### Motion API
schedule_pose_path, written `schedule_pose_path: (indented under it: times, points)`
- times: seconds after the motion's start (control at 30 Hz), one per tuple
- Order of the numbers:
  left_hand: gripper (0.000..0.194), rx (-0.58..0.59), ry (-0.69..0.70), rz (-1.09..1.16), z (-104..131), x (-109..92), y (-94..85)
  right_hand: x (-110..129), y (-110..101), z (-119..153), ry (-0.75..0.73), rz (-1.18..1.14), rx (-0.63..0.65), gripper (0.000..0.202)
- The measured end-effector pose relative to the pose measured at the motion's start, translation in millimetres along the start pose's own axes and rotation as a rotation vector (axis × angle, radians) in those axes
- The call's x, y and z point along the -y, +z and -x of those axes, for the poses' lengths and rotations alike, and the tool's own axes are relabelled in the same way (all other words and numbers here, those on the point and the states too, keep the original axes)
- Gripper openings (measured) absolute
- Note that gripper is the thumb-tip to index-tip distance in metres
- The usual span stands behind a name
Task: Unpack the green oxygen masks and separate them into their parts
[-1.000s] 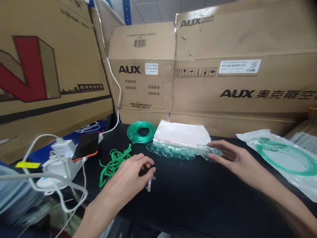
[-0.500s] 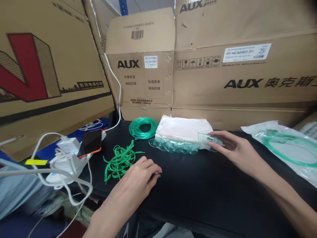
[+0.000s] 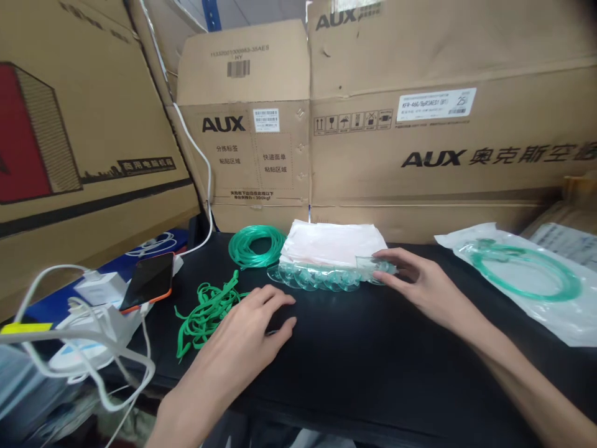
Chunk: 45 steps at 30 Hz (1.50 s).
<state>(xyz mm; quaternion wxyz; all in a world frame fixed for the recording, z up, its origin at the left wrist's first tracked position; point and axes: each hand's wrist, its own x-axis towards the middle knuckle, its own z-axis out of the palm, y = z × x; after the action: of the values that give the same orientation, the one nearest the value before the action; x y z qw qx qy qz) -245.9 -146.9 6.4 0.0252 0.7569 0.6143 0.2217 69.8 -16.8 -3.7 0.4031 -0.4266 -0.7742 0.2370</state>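
Tabletop (image 3: pixel 364 361), black, spans the lower middle of the frame. Left of centre, the left hand (image 3: pixel 254 323) is palm-down, thumb and fingers parted; whether anything small lies under the palm is hard to tell. Just beside it, farther left, is a tangle of green straps (image 3: pixel 209 314). Right of centre, the right hand (image 3: pixel 415 280) pinches a clear piece (image 3: pixel 365 264) at the right end of a row of cups (image 3: pixel 317 279). A light grip by the edge would probably suit, since thin plastic may flex; keeping it level should avoid dragging its neighbours askew. Behind the row lie white papers (image 3: pixel 333 242), with a green coil (image 3: pixel 256 247) to their left. Cartons (image 3: pixel 261 218) stand across the top of the frame.
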Motion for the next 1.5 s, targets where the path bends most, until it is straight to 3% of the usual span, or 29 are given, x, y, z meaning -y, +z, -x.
schedule_pose_path:
  times: [0.17, 0.33, 0.57, 1.0, 1.37, 1.5]
  points:
    - [0.028, -0.069, 0.185, 0.125, -61, -28, 3.5, -2, 7, -1, -0.036, 0.03, 0.037, 0.031]
    - [0.029, 0.009, 0.287, 0.111, -99, -24, 22.8, -3, 11, 0, -0.061, 0.061, 0.031, 0.032]
    - [0.027, 0.04, 0.335, 0.152, -105, -8, 28.3, 0, 13, 2, -0.085, 0.118, 0.057, 0.037]
    - [0.025, 0.068, 0.346, 0.203, -110, -3, 26.2, 6, 21, 2, -0.197, 0.151, 0.163, 0.035]
    - [0.024, 0.087, 0.337, 0.161, -110, -9, 19.2, 6, 34, 5, -0.193, 0.179, 0.093, 0.039]
    - [0.028, 0.056, 0.34, 0.136, -111, -9, 19.9, 14, 34, 10, -0.156, 0.216, -0.012, 0.04]
